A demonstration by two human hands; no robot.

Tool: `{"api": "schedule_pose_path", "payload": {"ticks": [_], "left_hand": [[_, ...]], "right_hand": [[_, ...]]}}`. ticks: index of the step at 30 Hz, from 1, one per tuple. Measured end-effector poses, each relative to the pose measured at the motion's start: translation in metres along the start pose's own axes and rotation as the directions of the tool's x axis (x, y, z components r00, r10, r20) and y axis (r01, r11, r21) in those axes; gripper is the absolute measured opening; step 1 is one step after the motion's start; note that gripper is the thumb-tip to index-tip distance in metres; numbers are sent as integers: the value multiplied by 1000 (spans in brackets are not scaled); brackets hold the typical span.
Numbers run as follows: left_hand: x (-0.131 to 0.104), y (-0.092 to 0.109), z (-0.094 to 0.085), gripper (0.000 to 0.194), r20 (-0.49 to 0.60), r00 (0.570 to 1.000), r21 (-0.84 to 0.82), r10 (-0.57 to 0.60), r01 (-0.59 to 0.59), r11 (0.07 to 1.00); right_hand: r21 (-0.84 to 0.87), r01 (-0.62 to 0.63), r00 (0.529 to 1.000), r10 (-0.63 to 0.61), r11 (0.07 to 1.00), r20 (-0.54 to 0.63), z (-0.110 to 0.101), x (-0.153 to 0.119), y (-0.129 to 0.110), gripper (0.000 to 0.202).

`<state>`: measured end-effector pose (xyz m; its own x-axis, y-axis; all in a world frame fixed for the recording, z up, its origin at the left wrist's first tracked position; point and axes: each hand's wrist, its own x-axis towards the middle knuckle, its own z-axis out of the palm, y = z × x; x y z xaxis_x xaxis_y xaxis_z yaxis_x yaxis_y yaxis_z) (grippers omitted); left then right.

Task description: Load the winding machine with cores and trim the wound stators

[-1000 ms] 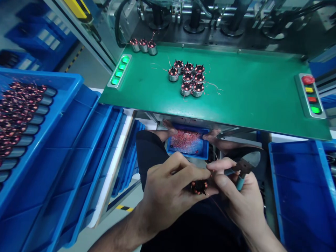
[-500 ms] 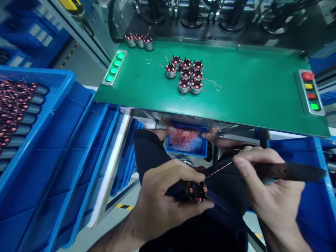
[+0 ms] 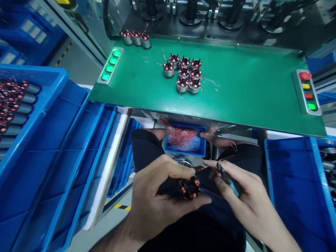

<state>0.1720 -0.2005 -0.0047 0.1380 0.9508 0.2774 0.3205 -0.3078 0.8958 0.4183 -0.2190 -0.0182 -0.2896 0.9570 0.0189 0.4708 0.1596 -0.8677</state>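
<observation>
My left hand (image 3: 160, 199), in the lower middle of the head view, is closed around a motor stator (image 3: 190, 187). The stator's open end, with its ring of copper windings, faces up towards me. Just to the right, my right hand (image 3: 244, 196) grips a pair of small pliers (image 3: 228, 177) with dark jaws and a bluish handle, partly hidden by the palm. Its fingertips are close to the stator's wire end. A thin copper wire (image 3: 233, 148) curves above the right fingers. Whether the jaws touch any wire is too small to tell.
Several wound stators (image 3: 183, 71) stand grouped on the green bench top (image 3: 244, 91), with loose wire bits around. Three more stators (image 3: 136, 37) are at its back left. Under the bench lies a blue tray (image 3: 185, 152) of wire scraps. Blue bins (image 3: 56, 75) flank both sides.
My right hand has moved left, close to the stator, and the pliers have swung round so the jaws point up and left. The twisted wire stretched between my hands no longer shows taut.
</observation>
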Motion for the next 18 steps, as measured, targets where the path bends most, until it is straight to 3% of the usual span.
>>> {"api": "schedule_pose_path", "payload": {"ticks": [10, 15, 18], "left_hand": [[-4, 2, -1, 49, 15, 1000, -8, 4, -4, 1000], [-8, -1, -1, 48, 28, 999, -33, -18, 18, 999], [-12, -3, -3, 38, 51, 999, -86, -15, 20, 996]], "right_hand": [[46, 10, 1000, -9, 999, -16, 1, 3, -2, 50], [57, -6, 996, 11, 998, -84, 9, 7, -2, 33], [-3, -26, 990, 25, 1000, -135, 12, 10, 9, 23]]}}
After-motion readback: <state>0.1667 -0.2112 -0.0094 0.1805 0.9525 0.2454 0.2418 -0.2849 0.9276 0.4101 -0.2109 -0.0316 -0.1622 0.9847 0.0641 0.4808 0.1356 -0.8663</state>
